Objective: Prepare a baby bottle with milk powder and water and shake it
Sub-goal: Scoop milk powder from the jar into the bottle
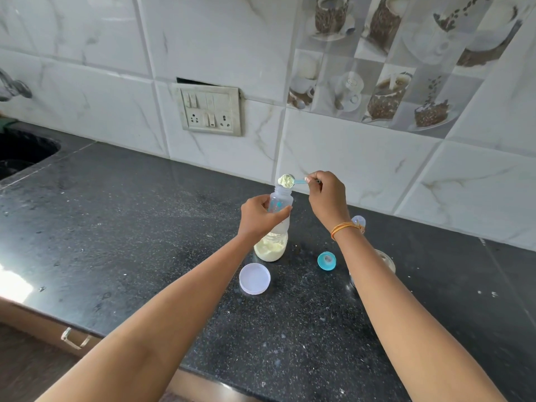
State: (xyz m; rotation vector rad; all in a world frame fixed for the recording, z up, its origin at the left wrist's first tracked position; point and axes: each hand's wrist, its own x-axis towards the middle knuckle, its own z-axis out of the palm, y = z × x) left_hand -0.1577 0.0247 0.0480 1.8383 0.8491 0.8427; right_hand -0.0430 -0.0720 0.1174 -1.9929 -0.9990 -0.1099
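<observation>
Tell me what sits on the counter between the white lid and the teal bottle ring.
Nothing: in the head view, the stretch of black counter between the white lid and the teal bottle ring is bare apart from scattered powder specks. The powder jar stands behind that gap.

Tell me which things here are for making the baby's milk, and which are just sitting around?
For the milk:
baby bottle, held by the left hand
scoop of powder, pinched by the right hand
powder jar
white lid
blue bottle ring
clear bottle cap
glass, partly hidden

Just sitting around:
wall sockets
sink
</observation>
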